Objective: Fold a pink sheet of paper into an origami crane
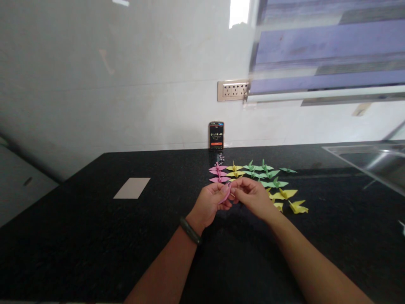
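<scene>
Both hands meet over the black table [79, 236], pinched together on one small pink paper [226, 193]. The left hand [210, 204] has it clenched between thumb and fingers from below; the right hand [251, 197] nips its upper edge with the fingertips. So each grip is closed on that same pink piece, which sits in the air between the two hands, just above the tabletop. How far it is folded I cannot tell; most of it is hidden by the fingers. A dark bangle [190, 230] circles the left wrist.

Just beyond the hands, at twelve o'clock, lies a short column of pink cranes [218, 173], stacked close one behind another. At one o'clock from the grip are yellow cranes [234, 170], and next to them a cluster of green cranes [268, 174] spreading off to two o'clock. More yellow ones [291, 200] lie at three o'clock, just beside the right hand.

Further back at twelve o'clock a phone [216, 135] leans upright against the wall, its screen lit with a timer. Above it a socket plate [232, 90] is set in the wall. Away at nine o'clock a pale sheet [132, 188] lies flat on the table, well apart from the rest. At two o'clock, far off, the rim of a steel sink [363, 158] shows.
</scene>
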`<move>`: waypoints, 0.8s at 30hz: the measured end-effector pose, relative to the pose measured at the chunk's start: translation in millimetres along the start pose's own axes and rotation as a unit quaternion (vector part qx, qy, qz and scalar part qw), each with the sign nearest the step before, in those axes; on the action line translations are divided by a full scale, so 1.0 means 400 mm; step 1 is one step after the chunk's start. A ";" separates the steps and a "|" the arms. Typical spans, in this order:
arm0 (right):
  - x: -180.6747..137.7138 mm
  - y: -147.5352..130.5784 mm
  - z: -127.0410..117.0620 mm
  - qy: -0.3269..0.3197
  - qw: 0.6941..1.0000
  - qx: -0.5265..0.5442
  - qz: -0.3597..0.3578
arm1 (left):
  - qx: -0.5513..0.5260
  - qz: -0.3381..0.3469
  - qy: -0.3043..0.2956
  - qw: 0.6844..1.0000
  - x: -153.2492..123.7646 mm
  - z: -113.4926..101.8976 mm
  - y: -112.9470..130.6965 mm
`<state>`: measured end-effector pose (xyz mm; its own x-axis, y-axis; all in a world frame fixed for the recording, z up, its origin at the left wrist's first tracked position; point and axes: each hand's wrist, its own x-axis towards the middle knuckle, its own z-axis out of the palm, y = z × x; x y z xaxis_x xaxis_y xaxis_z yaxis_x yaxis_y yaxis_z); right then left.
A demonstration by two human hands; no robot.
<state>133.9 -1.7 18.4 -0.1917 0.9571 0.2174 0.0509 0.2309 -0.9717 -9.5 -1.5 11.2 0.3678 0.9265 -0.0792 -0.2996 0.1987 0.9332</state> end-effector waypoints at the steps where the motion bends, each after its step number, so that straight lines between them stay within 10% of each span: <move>1: 0.000 0.001 0.000 -0.001 1.000 -0.005 -0.004 | 0.005 0.003 0.000 1.000 0.000 -0.001 -0.001; 24: -0.005 0.001 -0.003 -0.032 0.999 -0.024 -0.036 | -0.055 -0.069 0.002 0.996 -0.001 0.001 0.002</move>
